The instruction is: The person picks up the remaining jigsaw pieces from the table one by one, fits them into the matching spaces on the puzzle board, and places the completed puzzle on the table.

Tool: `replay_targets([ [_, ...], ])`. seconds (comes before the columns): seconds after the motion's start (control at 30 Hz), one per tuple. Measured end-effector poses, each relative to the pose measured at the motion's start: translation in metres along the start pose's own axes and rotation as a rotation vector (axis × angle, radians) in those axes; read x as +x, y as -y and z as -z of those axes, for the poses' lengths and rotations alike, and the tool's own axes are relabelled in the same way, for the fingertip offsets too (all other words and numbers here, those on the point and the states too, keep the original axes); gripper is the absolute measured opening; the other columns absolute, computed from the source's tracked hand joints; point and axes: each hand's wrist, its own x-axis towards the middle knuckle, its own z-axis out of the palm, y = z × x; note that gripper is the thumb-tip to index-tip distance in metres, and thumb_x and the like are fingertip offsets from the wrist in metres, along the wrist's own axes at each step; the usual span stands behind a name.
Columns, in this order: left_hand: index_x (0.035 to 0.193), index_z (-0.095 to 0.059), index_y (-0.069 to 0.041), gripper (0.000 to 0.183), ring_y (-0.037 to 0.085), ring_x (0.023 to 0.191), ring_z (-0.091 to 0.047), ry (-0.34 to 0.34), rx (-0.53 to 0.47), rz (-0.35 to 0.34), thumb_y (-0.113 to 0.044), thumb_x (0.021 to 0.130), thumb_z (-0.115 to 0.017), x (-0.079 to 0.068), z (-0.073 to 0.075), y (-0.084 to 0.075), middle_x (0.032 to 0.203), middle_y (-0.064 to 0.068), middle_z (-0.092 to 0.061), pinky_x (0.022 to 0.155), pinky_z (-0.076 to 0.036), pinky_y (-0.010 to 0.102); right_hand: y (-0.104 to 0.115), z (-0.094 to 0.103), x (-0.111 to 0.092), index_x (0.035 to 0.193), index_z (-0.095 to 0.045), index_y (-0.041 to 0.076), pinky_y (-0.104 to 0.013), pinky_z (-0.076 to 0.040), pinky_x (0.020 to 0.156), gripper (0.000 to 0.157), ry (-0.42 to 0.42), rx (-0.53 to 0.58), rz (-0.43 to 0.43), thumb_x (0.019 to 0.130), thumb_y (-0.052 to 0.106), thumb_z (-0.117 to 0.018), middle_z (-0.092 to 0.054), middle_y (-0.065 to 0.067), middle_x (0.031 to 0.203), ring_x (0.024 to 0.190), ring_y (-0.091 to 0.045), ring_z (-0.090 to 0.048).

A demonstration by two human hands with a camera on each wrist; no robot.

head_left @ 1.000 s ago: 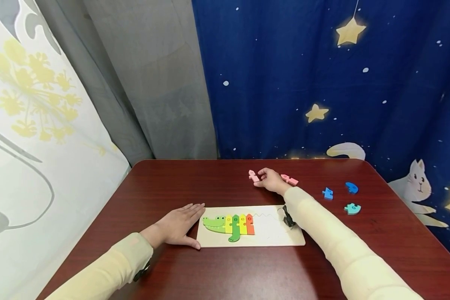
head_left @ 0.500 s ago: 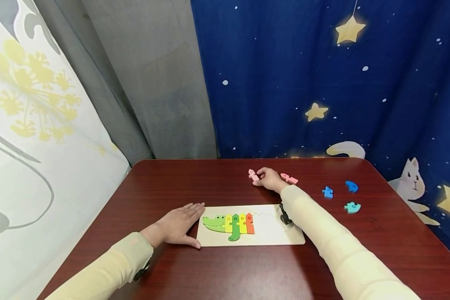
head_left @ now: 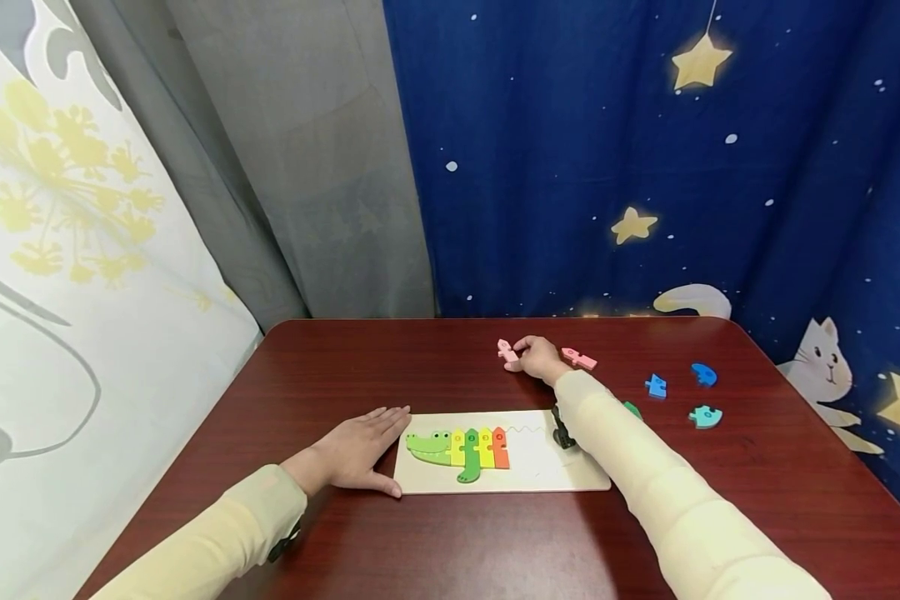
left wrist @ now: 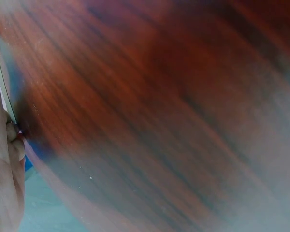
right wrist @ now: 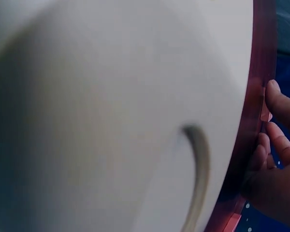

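A wooden puzzle board [head_left: 547,471] lies on the table, its left part filled with crocodile pieces: a green head [head_left: 431,448], yellow and green body pieces, and an orange piece [head_left: 500,448]. My left hand [head_left: 356,450] rests flat at the board's left edge, fingers straight, thumb by the lower corner. Beyond the board, my right hand [head_left: 540,360] pinches a light pink puzzle piece [head_left: 506,350] between thumb and forefinger at its near end. In the right wrist view that pink piece [right wrist: 266,115] shows between the fingertips.
Another pink piece [head_left: 579,359] lies just right of my right hand. Blue pieces [head_left: 656,386] [head_left: 703,374] and a teal one [head_left: 705,417] lie farther right. A green piece [head_left: 632,409] peeks from behind the right sleeve. Curtains hang behind the table.
My right forearm has shifted slightly left, uncovering part of a green piece. The right hand stays at the light pink piece, and the left hand has not moved.
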Motion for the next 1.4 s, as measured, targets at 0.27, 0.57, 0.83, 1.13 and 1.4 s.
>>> replay_targets([
  [0.27, 0.152, -0.026, 0.003, 0.116, 0.025, 0.143, -0.025, -0.004, 0.007, -0.004, -0.087, 0.078, -0.032, 0.0005, 0.0005, -0.0005, 0.157, 0.015, -0.024, 0.117, -0.020, 0.037, 0.0018, -0.0028, -0.0019, 0.107, -0.065, 0.000, -0.034, -0.044, 0.079, 0.037, -0.027, -0.064, -0.006, 0.077, 0.012, -0.084, -0.063, -0.011, 0.097, 0.087, -0.025, -0.053],
  [0.57, 0.151, -0.026, 0.003, 0.116, 0.025, 0.143, -0.025, -0.007, 0.012, -0.001, -0.087, 0.078, -0.032, 0.0007, 0.0002, -0.0009, 0.157, 0.015, -0.024, 0.117, -0.020, 0.037, 0.0000, -0.0036, -0.0010, 0.104, -0.067, 0.001, -0.034, -0.045, 0.080, 0.034, -0.037, -0.083, -0.008, 0.077, 0.014, -0.083, -0.063, -0.011, 0.097, 0.087, -0.026, -0.054],
  [0.83, 0.151, -0.027, 0.003, 0.116, 0.025, 0.143, -0.026, -0.020, 0.014, -0.005, -0.087, 0.078, -0.033, -0.0001, -0.0017, -0.0011, 0.157, 0.015, -0.025, 0.117, -0.020, 0.037, -0.0004, -0.0038, -0.0001, 0.103, -0.067, 0.003, -0.036, -0.045, 0.084, 0.032, -0.047, -0.114, 0.007, 0.079, 0.017, -0.083, -0.064, -0.011, 0.099, 0.088, -0.026, -0.054],
  [1.13, 0.151, -0.026, 0.002, 0.116, 0.026, 0.143, -0.026, -0.014, 0.013, 0.004, -0.087, 0.078, -0.032, 0.0003, -0.0007, -0.0020, 0.157, 0.015, -0.025, 0.116, -0.021, 0.038, -0.0036, 0.0008, 0.0020, 0.106, -0.067, 0.003, -0.032, -0.043, 0.077, 0.034, -0.053, -0.034, 0.037, 0.079, 0.016, -0.083, -0.063, -0.011, 0.096, 0.086, -0.025, -0.052],
  [1.4, 0.152, -0.026, 0.002, 0.116, 0.026, 0.143, -0.025, -0.006, 0.011, 0.008, -0.087, 0.078, -0.032, -0.0001, -0.0010, -0.0017, 0.157, 0.015, -0.024, 0.117, -0.020, 0.038, -0.0070, 0.0000, 0.0064, 0.106, -0.066, 0.002, -0.027, -0.041, 0.067, 0.034, -0.052, 0.058, 0.045, 0.078, 0.013, -0.083, -0.059, -0.008, 0.087, 0.080, -0.022, -0.051],
])
